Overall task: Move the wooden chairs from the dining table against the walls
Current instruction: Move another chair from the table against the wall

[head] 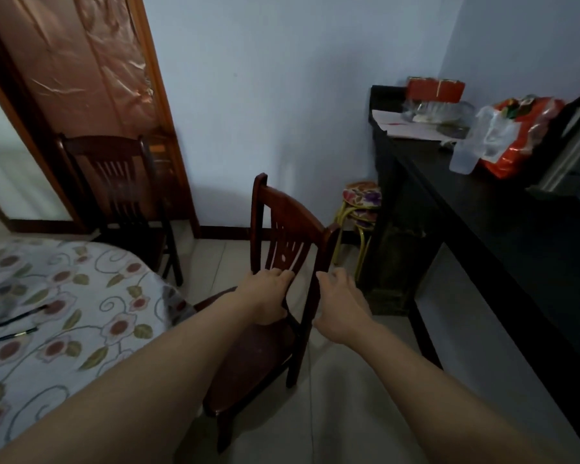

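Left hand [268,296]: fingers curled over the lower rail of the wooden chair [282,262] backrest, gripping it. Right hand [340,308]: fingers half-curled at the right back post, touching it; can't tell if it's a closed grip. Chair sits on the tiled floor [365,396], just beside the dining table [64,313], well off the wall [265,95]. Second chair [121,195] stands by the door frame.
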Motion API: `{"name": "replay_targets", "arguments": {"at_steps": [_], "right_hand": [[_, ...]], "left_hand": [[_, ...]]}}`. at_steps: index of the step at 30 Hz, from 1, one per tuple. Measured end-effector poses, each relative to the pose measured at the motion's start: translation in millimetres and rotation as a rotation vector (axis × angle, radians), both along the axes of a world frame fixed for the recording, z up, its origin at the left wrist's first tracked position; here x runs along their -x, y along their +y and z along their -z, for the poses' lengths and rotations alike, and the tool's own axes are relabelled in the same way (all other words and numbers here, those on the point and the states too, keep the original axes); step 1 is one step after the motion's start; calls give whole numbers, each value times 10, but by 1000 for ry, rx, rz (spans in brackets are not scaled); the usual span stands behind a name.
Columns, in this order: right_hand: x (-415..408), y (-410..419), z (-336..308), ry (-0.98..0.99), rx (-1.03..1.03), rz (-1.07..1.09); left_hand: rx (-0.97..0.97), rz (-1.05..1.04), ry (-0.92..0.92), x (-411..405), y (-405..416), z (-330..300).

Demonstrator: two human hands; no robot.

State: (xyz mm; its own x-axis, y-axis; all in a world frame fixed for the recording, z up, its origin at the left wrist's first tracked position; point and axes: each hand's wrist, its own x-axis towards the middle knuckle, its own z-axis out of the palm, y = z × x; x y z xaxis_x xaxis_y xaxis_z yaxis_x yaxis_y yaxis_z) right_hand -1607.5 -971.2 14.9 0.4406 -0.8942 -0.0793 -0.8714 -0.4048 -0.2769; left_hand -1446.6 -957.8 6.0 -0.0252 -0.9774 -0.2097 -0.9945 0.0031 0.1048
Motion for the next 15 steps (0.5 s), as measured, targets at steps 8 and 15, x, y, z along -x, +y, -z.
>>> {"name": "replay_targets", "arguments": {"at_steps": [8, 15], "right_hand": [[-192, -808, 36, -13, -5, -101], [-496, -1435, 102, 5, 0, -44]], "left_hand": [[16, -80, -7, -224, -795, -28], [7, -42, 13, -533, -1441, 86]]}}
